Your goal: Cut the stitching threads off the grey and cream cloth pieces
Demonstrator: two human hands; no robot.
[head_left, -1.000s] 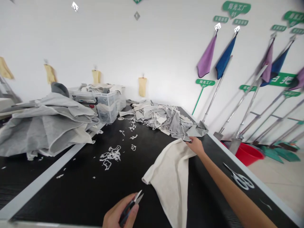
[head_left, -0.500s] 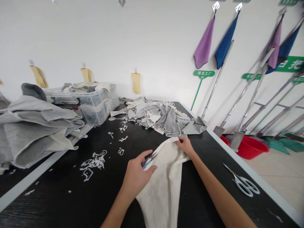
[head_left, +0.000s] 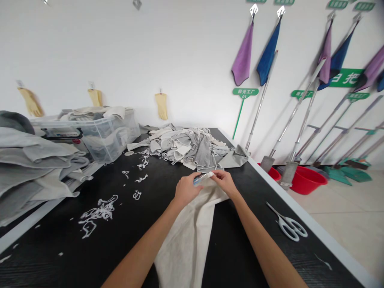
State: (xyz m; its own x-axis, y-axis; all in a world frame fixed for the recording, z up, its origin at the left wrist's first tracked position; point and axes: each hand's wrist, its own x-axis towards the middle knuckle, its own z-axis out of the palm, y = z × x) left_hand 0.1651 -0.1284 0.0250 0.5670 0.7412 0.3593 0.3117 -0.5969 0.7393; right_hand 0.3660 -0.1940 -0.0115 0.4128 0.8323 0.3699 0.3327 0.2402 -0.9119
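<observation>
A pale grey-beige cloth piece (head_left: 192, 224), long and narrow, hangs from its raised top edge down toward me over the black table. My right hand (head_left: 224, 182) pinches that top edge between thumb and fingers. Close on its left, my left hand (head_left: 187, 189) is closed around small blue-handled thread snips (head_left: 198, 179). The tips of the snips point right and reach the cloth edge beside my right fingers. Whether the blades are apart or together is too small to tell.
White-handled scissors (head_left: 288, 224) lie on the table at right. Cut thread scraps (head_left: 99, 214) lie at left. A heap of grey cloth pieces (head_left: 192, 146) is at the back, with a clear plastic bin (head_left: 111, 138) and a stack of cloths (head_left: 36, 168) at left. A red basin (head_left: 306, 182) stands beyond the table.
My left hand has moved up to the cloth's top edge, bringing the snips against it beside my right fingers. The view has turned slightly to the right.
</observation>
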